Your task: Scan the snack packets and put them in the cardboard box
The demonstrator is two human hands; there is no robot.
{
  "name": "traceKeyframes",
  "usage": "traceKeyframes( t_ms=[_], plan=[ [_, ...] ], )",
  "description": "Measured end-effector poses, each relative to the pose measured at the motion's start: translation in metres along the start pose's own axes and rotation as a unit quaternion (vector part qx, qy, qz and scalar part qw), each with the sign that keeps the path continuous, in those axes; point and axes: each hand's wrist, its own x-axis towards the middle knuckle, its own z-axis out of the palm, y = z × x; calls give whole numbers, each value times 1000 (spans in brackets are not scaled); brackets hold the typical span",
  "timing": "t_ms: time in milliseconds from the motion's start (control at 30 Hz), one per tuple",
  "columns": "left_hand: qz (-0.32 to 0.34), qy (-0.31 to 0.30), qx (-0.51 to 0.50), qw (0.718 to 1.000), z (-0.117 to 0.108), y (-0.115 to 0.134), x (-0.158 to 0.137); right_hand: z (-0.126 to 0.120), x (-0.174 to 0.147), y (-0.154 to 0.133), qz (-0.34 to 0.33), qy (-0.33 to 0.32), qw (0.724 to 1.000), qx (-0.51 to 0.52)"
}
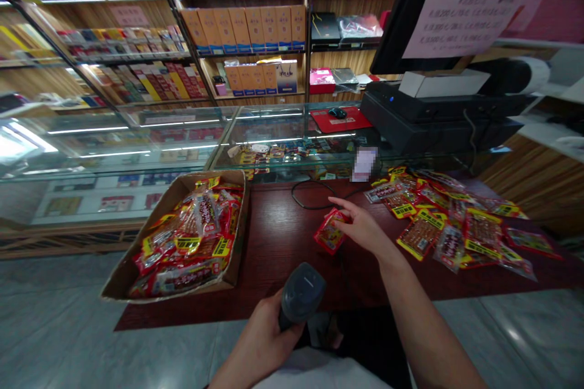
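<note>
My left hand (270,331) is wrapped round the handle of a dark grey barcode scanner (303,292), held low at the counter's near edge. The scanner's head points away from me toward a small red snack packet (329,232). My right hand (360,225) grips that packet by its upper right side, over the middle of the dark reddish-brown counter (274,225). To the left stands a cardboard box (241,237) filled with red and yellow snack packets (187,246). A loose pile of similar packets (422,231) lies to the right of my right arm.
A black cable (298,197) loops on the counter near a glass display case (228,140). A mouse (336,112) lies on a red mat (319,121). At the right stand a monitor (399,18) and a black cash drawer (424,127). Stocked shelves (237,51) line the back.
</note>
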Motion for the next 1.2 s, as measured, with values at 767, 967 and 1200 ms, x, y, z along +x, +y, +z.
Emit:
traceKeyframes(
  t_ms=[767, 967, 1200],
  plan=[
    [-112, 109, -78, 985, -2, -31, 7, 6, 3, 1, -27, 190, 954, -230],
    [-104, 94, -65, 988, 4, -24, 15, -102, -67, 33, 151, 396, 755, -500],
    [-94, 79, -56, 991, 9, -8, 14, -53, -79, 71, 89, 288, 745, -595]
  ],
)
